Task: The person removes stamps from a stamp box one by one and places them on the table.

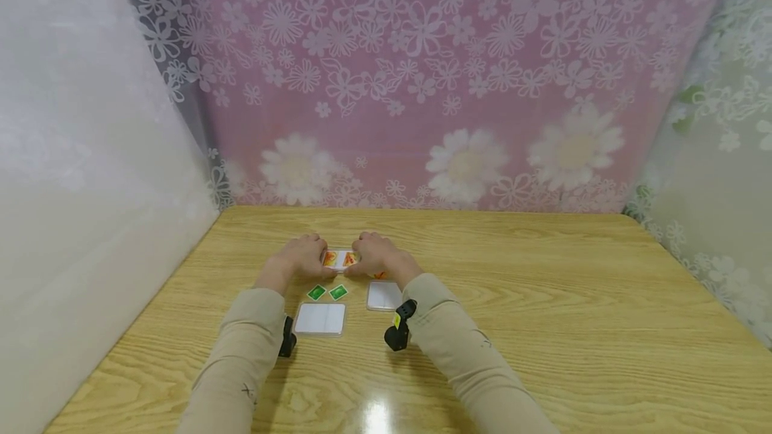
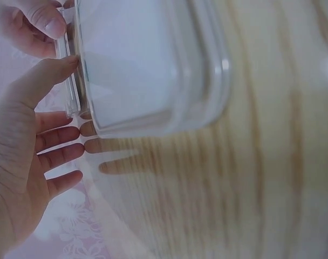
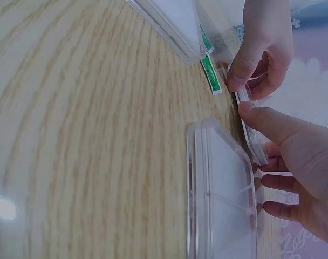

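A flat clear plastic case with orange-and-white pictured pieces showing on it lies toward the far left of the table. My left hand grips its left end, and my right hand holds the right end. In the right wrist view the thumb of my right hand presses the near edge of the case, with fingers at its far side. The left wrist view has my left thumb on the case too. An orange piece is partly hidden by my right wrist.
Two small green cards lie just in front of the hands. Nearer me are two more clear cases with white inside, a left one and a right one partly under my right forearm. Patterned curtains stand around the wooden table.
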Available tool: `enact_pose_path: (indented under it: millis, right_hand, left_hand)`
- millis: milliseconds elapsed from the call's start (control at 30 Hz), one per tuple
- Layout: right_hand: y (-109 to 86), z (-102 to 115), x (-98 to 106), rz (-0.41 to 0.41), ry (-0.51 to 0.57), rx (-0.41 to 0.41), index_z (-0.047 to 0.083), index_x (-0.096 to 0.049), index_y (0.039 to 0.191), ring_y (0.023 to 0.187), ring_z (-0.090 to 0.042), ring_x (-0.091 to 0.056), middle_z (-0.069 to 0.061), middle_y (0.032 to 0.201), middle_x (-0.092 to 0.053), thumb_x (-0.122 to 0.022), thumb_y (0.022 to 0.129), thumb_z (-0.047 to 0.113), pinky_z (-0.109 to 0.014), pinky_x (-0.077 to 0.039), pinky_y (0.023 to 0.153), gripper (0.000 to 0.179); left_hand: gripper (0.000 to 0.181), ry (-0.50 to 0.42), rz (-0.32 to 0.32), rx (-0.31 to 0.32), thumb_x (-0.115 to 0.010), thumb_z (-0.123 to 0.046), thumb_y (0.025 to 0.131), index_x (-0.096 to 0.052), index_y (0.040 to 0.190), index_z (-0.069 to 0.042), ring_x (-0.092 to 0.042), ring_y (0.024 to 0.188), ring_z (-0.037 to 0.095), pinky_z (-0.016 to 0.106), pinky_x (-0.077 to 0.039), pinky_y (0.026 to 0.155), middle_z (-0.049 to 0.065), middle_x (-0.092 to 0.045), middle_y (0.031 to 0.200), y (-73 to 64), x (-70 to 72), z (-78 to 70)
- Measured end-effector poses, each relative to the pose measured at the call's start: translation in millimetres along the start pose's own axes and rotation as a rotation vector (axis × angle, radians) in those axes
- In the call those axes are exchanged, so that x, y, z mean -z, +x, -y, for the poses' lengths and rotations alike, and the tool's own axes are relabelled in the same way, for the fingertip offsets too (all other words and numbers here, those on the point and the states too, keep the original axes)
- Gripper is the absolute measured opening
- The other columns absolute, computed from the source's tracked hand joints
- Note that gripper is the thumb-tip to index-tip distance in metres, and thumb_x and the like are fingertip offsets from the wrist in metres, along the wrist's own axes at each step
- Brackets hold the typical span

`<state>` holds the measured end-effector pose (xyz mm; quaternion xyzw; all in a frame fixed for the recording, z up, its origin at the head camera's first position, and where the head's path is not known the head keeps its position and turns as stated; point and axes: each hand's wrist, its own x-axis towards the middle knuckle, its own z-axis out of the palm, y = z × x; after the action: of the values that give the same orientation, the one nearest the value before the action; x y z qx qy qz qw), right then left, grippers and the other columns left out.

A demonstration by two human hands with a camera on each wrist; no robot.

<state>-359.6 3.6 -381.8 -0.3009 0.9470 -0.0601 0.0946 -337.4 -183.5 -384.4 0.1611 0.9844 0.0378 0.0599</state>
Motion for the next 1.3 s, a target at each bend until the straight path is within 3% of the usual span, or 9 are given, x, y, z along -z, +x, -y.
enact_pose_path:
  millis: [667,1133,1300]
  right_hand:
    - [2.6,-2.2,0.7,-0.017,0.006,-0.021,0.013,-0.049,0.135,0.125,-0.024,-0.038,-0.006,0.135,-0.044,-0.061,0.082,0.054,-0.040,-0.031,0.103,0.067]
    - [-0.9,-2.8,-3.5,-0.043,-0.026,-0.002,0.012,-0.050,0.132,0.118,-0.022,-0.043,-0.006,0.130,-0.047,-0.064,0.080,0.054,-0.038,-0.035,0.099,0.068]
    - [-1.7,-3.9,-5.1,-0.049,-0.043,0.001,0.012,-0.049,0.132,0.116,-0.022,-0.045,-0.006,0.129,-0.048,-0.064,0.080,0.053,-0.037,-0.038,0.096,0.068]
  left_hand:
    - [0.064,-0.012,-0.014,-0.004,-0.065,-0.049,0.080,-0.050,0.121,-0.002,-0.049,0.109,0.031,0.046,-0.040,0.092,0.013,-0.051,0.121,-3.9,7.4,-1.8]
    - [0.063,-0.003,-0.013,-0.014,-0.067,-0.052,0.077,-0.051,0.116,-0.005,-0.050,0.096,0.025,0.043,-0.042,0.086,0.008,-0.053,0.110,-3.1,4.3,-2.4]
    - [0.064,0.038,-0.023,-0.030,-0.065,-0.057,0.076,-0.052,0.112,-0.006,-0.050,0.093,0.024,0.043,-0.042,0.086,0.006,-0.054,0.105,-3.7,1.9,-1.9]
